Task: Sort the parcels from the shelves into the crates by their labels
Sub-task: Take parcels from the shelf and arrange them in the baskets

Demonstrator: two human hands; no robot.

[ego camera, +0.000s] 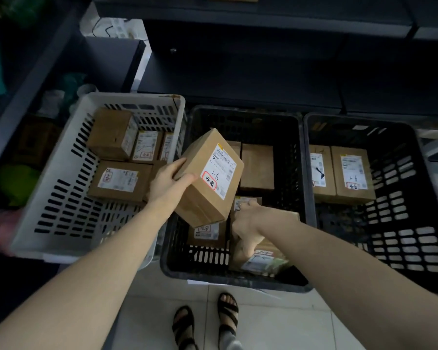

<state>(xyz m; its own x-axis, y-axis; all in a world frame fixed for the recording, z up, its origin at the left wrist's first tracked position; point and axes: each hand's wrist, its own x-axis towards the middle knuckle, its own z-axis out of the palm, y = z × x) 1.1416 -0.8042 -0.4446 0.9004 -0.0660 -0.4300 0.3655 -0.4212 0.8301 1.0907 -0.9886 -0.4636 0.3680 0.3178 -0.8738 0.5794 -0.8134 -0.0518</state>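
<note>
My left hand [168, 181] grips a brown cardboard parcel [208, 183] by its left side, tilted above the middle black crate [240, 112]. Its white label bears a handwritten "1-6" and a red-ringed mark. My right hand [245, 228] reaches down into the same crate and holds another brown parcel [261, 258] at its near right corner. A white crate [61, 198] on the left holds several labelled parcels. Another black crate [415, 223] on the right holds two labelled parcels [352, 173].
Dark shelves [238, 21] run along the back, and more shelving with green bags [13, 183] stands at the left. My sandalled feet [205, 322] stand on pale floor tiles just before the middle crate.
</note>
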